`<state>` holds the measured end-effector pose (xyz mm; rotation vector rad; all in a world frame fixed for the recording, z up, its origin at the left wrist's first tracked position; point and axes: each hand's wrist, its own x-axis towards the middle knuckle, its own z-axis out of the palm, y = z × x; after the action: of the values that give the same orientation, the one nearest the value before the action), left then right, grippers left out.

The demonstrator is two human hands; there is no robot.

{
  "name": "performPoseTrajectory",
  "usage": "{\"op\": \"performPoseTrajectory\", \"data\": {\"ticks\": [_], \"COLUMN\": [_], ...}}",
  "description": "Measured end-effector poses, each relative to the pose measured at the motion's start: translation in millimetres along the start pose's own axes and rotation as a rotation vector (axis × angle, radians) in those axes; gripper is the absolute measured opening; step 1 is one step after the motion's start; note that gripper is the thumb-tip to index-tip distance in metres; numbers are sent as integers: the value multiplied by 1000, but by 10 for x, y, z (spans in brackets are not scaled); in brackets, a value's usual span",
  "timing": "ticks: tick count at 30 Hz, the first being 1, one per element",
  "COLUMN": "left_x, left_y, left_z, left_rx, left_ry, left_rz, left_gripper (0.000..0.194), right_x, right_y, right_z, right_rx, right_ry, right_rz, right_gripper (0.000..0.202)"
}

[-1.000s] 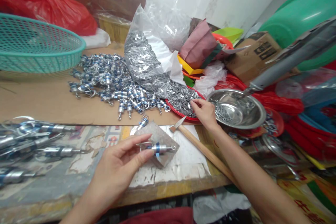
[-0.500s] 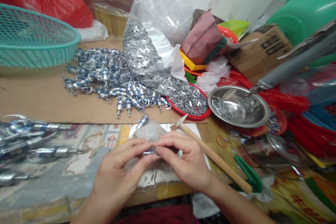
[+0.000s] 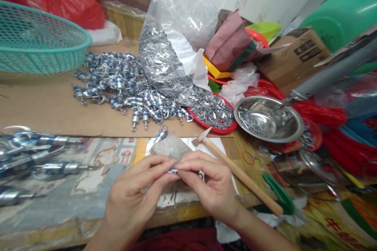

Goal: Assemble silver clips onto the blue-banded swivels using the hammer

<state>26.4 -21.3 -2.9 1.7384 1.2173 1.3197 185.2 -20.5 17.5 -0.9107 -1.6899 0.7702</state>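
Between the fingertips of my left hand and my right hand is a small blue-and-silver metal part, mostly hidden by the fingers. Both hands pinch it, thumbs underneath and index fingers on top. Just behind them sits a grey stone-like block. One blue-and-silver metal fitting lies at the block's far side. A hammer with a wooden handle rests beside my right hand, its head pointing away to the left.
Piled fittings cover the cardboard; more fittings lie at left. A clear bag and red dish hold small metal pieces. A steel bowl and green basket stand at the sides.
Both hands have shifted slightly to the right with the small part still pinched between them. Its visible portion is smaller. The other things look unmoved.
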Motion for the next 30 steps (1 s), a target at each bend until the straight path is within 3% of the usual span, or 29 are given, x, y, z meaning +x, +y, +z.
{"op": "performPoseTrajectory", "data": {"ticks": [3,7,10,13,18,22,25,28,30], "left_x": [2,40,100,152,152,89,0,-82,-104], "left_y": [0,10,88,198,251,151,80,61,61], "left_z": [2,-66,-161,-223,-227,-209,-156,-71,-26], "left_rx": [-126,-308,-206,-42,27,-120,-296,-549,-655], "left_ry": [-2,-44,-138,-133,-46,-132,-105,-44,-14], "left_rz": [-147,-372,-329,-211,-137,-316,-479,-566,-565], "left_gripper": [17,9,10,10,13,12,12,37,54], "right_x": [-43,-72,-28,23,-4,-51,-79,-92,-42], "right_y": [-6,-24,-59,-84,-52,-42,-82,-137,-136], "right_z": [-22,-131,-222,-251,-184,-104,-45,-30,-91], "right_rx": [-86,-388,-587,-644,-578,-441,-311,-242,-210], "right_ry": [17,-68,-210,-232,-154,-108,-65,-42,-125], "right_rz": [-74,-404,-585,-608,-535,-366,-267,-123,-6], "right_gripper": [19,26,18,18,24,22,15,9,8]}}
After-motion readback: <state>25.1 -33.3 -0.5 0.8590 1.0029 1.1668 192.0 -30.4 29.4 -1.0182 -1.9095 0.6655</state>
